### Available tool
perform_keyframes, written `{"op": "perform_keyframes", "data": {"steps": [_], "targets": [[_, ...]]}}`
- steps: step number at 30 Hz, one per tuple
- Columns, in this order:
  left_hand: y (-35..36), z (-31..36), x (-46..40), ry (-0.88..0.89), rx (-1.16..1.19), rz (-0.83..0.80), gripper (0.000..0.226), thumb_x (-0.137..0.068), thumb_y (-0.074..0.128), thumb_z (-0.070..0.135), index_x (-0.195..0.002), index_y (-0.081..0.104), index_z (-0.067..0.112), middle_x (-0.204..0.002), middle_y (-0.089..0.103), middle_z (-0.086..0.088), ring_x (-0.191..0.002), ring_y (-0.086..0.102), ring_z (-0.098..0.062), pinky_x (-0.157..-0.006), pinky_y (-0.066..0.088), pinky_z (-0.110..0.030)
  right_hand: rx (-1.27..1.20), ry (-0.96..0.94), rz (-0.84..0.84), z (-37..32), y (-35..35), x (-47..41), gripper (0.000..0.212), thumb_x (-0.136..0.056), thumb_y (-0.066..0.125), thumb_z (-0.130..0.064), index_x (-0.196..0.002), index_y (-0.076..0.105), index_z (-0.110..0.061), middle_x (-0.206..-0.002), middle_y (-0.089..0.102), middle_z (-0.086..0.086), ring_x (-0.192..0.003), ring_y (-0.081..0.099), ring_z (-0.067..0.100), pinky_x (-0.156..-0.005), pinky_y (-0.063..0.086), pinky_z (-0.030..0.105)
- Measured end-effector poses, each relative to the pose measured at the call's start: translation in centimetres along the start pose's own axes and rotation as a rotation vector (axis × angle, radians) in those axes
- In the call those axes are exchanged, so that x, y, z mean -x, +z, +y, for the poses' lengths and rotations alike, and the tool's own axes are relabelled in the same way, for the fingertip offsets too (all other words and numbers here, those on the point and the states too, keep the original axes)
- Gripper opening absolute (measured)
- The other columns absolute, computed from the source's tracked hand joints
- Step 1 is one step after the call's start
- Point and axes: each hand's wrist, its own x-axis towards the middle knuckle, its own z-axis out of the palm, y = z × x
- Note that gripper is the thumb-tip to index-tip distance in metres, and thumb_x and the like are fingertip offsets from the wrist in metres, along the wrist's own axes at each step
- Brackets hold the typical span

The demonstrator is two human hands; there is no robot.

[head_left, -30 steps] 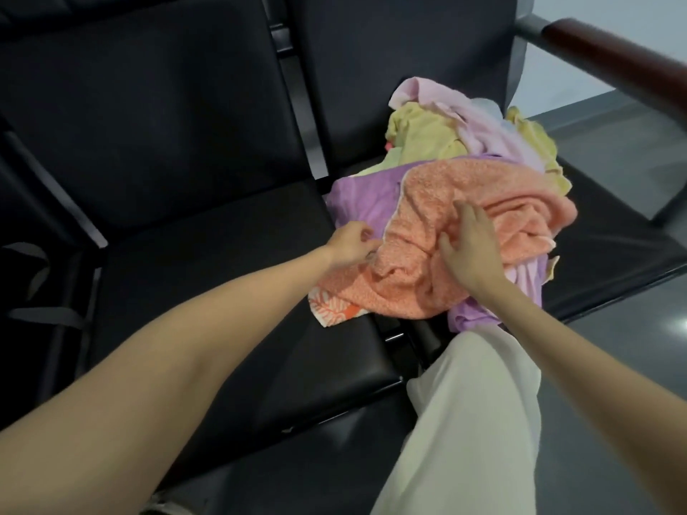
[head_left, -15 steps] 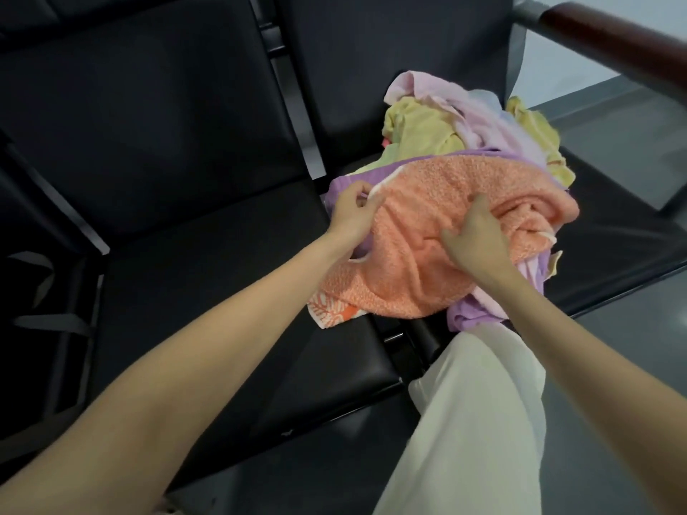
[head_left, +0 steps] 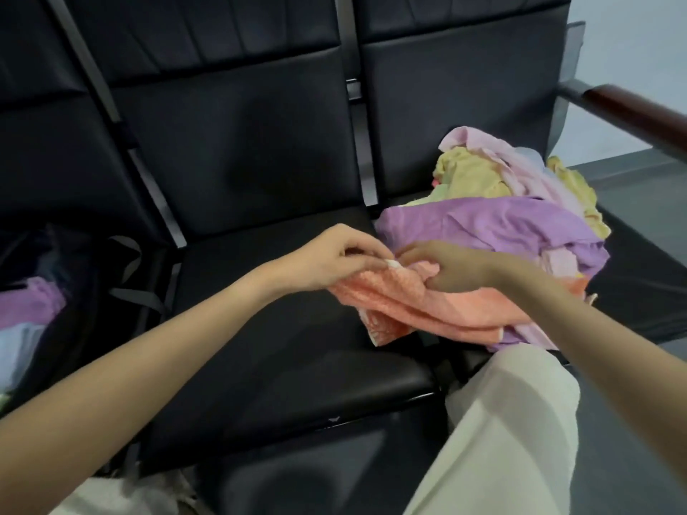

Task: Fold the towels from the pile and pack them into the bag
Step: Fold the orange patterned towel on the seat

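Head view: left hand (head_left: 327, 260), right hand (head_left: 451, 267) both pinch orange towel (head_left: 427, 310) edge beside pile (head_left: 502, 217). Step: picking towel. Next: spread on bench (head_left: 279, 328), fold.

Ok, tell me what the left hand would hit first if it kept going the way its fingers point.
The left hand, pinching the orange towel, points rightwards at the right hand, almost touching it. It would likely meet that hand's fingers first, then the purple towel behind; depth is uncertain.

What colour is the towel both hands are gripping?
Orange towel, with a white-patterned corner; the head view shows it.
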Motion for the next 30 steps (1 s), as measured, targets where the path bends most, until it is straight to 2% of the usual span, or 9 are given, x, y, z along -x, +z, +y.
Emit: {"op": "perform_keyframes", "data": {"steps": [2, 5, 8, 11, 17, 22, 25, 28, 30], "targets": [[-0.9, -0.4, 2.4, -0.027, -0.036, -0.034, 0.018, -0.092, 0.06, 0.006, -0.103, 0.073, 0.011, -0.099, 0.072, 0.007, -0.095, 0.065, 0.002, -0.085, 0.047, -0.011, -0.013, 0.01, -0.083, -1.6, 1.7, -0.6, 0.045, -0.079, 0.052, 0.005, -0.123, 0.06, -0.003, -0.121, 0.062, 0.011, -0.115, 0.055, 0.025, -0.095, 0.043, 0.028], [-2.6, -2.2, 5.6, -0.094, -0.053, 0.006, 0.016, -0.092, 0.062, 0.014, -0.1, 0.074, 0.019, -0.099, 0.073, 0.013, -0.097, 0.064, 0.001, -0.089, 0.048, -0.016, -0.007, 0.065, -0.083, -2.7, 3.1, -1.6, 0.039, -0.078, 0.064, -0.011, -0.117, 0.063, -0.008, -0.113, 0.064, 0.002, -0.107, 0.058, 0.018, -0.093, 0.047, 0.034], [-4.5, -4.6, 8.7, -0.173, -0.073, 0.111, 0.015, -0.088, 0.067, 0.02, -0.095, 0.074, 0.032, -0.097, 0.072, 0.02, -0.097, 0.064, 0.005, -0.09, 0.048, -0.018, -0.064, 0.019, 0.086, -3.6, 3.8, -2.4, 0.008, -0.076, 0.068, -0.017, -0.081, 0.065, -0.013, -0.078, 0.061, -0.006, -0.076, 0.056, 0.009, -0.072, 0.044, 0.029], [-6.3, -6.3, 11.7, -0.226, -0.087, 0.184, 0.011, -0.085, 0.071, 0.023, -0.093, 0.075, 0.027, -0.093, 0.073, 0.017, -0.093, 0.066, 0.003, -0.086, 0.05, -0.015, -0.205, -0.055, 0.292, -4.8, 4.5, -3.0, 0.022, -0.07, 0.062, -0.02, -0.055, 0.046, -0.018, -0.053, 0.041, -0.01, -0.052, 0.04, 0.004, -0.056, 0.035, 0.024], [-7.5, -9.7, 16.9, -0.347, -0.038, 0.141, 0.01, -0.084, 0.072, 0.023, -0.088, 0.076, 0.015, -0.085, 0.074, 0.003, -0.081, 0.067, -0.007, -0.075, 0.051, -0.017, -0.488, -0.125, 0.663, -8.3, 5.6, -4.7, 0.039, -0.076, 0.054, 0.002, -0.053, 0.031, -0.019, -0.05, 0.028, -0.011, -0.047, 0.031, 0.003, -0.044, 0.023, 0.014], [-4.7, -14.4, 19.2, -0.546, -0.006, 0.096, 0.018, -0.089, 0.067, 0.027, -0.08, 0.07, 0.012, -0.069, 0.066, -0.014, -0.063, 0.061, -0.014, -0.062, 0.048, -0.023, -0.867, 0.046, 0.797, -10.9, 6.8, -5.2, 0.032, -0.077, 0.052, -0.006, -0.054, 0.032, -0.017, -0.053, 0.025, -0.003, -0.041, 0.026, 0.002, -0.037, 0.021, 0.015], [-3.2, -15.3, 19.0, -0.676, -0.092, 0.274, 0.026, -0.094, 0.058, 0.026, -0.077, 0.063, 0.007, -0.066, 0.062, -0.01, -0.058, 0.057, -0.011, -0.053, 0.047, -0.023, -0.982, 0.042, 0.71, -10.6, 8.1, -5.0, 0.027, -0.071, 0.048, -0.008, -0.054, 0.031, -0.019, -0.051, 0.024, -0.007, -0.045, 0.024, 0.001, -0.041, 0.019, 0.019], [-3.1, -13.2, 17.4, -0.692, 0.128, 0.614, 0.03, -0.098, 0.044, 0.021, -0.085, 0.059, -0.001, -0.074, 0.057, -0.01, -0.064, 0.055, -0.017, -0.052, 0.046, -0.031, -0.971, 0.096, 0.674, -9.8, 9.5, -5.0, 0.036, -0.078, 0.04, 0.006, -0.055, 0.028, -0.019, -0.051, 0.023, -0.011, -0.047, 0.021, 0.001, -0.048, 0.016, 0.022], [-3.9, -10.7, 16.1, -0.612, 0.285, 0.856, 0.031, -0.099, 0.04, 0.018, -0.092, 0.061, -0.003, -0.077, 0.057, -0.009, -0.068, 0.055, -0.017, -0.053, 0.043, -0.029, -0.954, 0.11, 0.705, -9.3, 9.9, -5.0, 0.033, -0.08, 0.04, 0.007, -0.058, 0.03, -0.016, -0.057, 0.025, -0.007, -0.051, 0.022, 0.002, -0.049, 0.019, 0.021]]}}
